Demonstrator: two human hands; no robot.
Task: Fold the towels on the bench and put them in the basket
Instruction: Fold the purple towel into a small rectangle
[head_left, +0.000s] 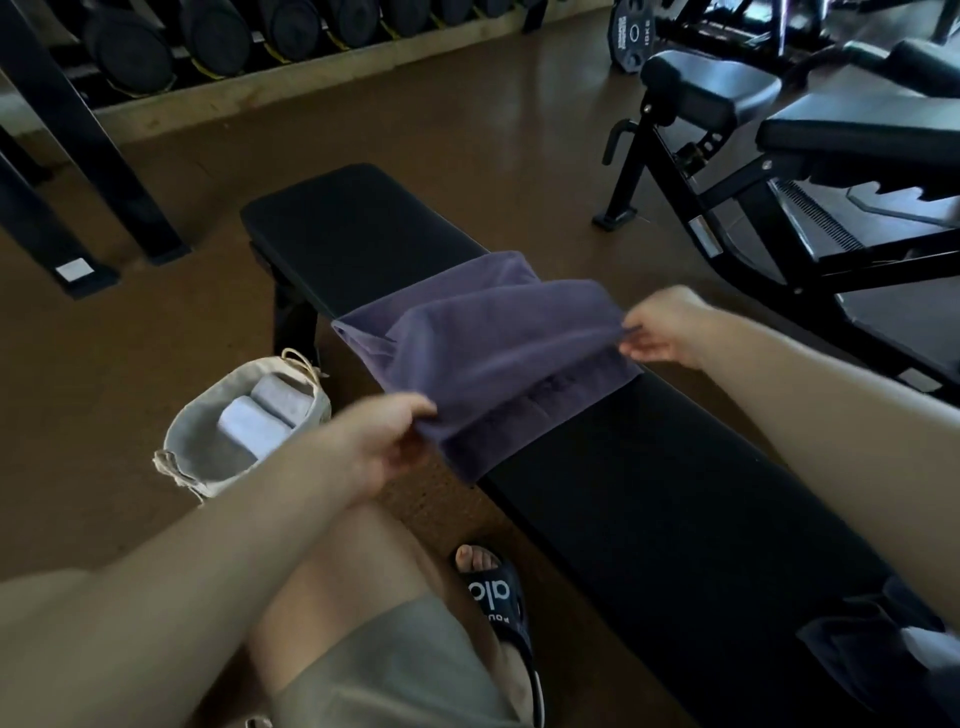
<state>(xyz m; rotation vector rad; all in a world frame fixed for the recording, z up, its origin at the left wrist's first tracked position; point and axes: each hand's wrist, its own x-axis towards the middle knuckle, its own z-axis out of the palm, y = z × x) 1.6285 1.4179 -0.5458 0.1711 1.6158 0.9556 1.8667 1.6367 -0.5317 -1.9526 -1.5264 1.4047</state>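
Observation:
A purple-grey towel (488, 343) lies across the black bench (649, 493), its near edge lifted off the pad. My left hand (379, 447) pinches the towel's near left corner. My right hand (662, 330) pinches the near right corner, raised a little above the bench. On the floor left of the bench stands a cream fabric basket (202, 441) holding two rolled pale towels (265, 415). More dark cloth (878, 644) lies bunched on the bench's near end at the lower right.
An adjustable gym bench (779, 135) with a black frame stands to the right. A dumbbell rack (208, 41) runs along the back, its black legs (104, 182) on the left. My knee and a sandalled foot (493, 597) are beside the bench.

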